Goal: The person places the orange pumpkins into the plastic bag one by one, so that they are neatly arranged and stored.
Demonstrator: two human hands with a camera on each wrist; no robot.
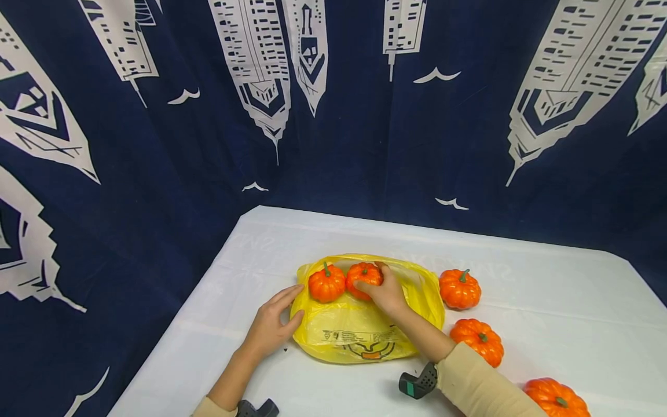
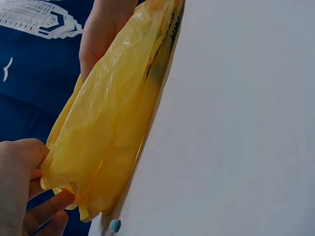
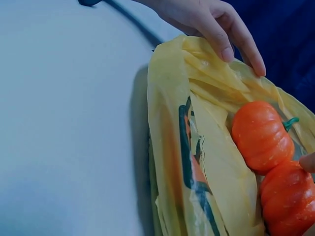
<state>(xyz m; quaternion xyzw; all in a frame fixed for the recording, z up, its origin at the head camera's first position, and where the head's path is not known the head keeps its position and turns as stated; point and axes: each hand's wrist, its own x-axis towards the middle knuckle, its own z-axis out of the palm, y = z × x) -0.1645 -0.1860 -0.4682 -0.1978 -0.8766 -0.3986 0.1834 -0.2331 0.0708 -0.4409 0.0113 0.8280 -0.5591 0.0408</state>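
Up at twelve o'clock, a navy fabric backdrop [image 1: 359, 150] printed with white towers [image 1: 260, 63]; below, a table under a white cloth [image 1: 333, 399]. Now the centre: a crinkled yellow plastic bag [image 1: 323, 325], mouth gaping upward. Over its edge from four o'clock, a beige sleeve [image 1: 482, 382], then the right hand [image 1: 389, 292], thumb and fingers clasping a glossy, ribbed orange pumpkin [image 1: 361, 273] inside the bag, near twelve. At nine, the left hand [image 1: 270, 325], fingers spread, fingertips against the rim. Inside at ten, touching the held one: a second pumpkin [image 1: 326, 288]. Outside: a third pumpkin [image 1: 458, 291] just beside the bag at three, a fourth pumpkin [image 1: 474, 336] at four, a fifth pumpkin [image 1: 552, 397] farther along.

And the danger? Likely a sagging rim, from any slip of those left fingers. Maybe torn film, from snagging a green stem [image 1: 326, 268]. Or a roll at four o'clock, from a brush of that sleeve.
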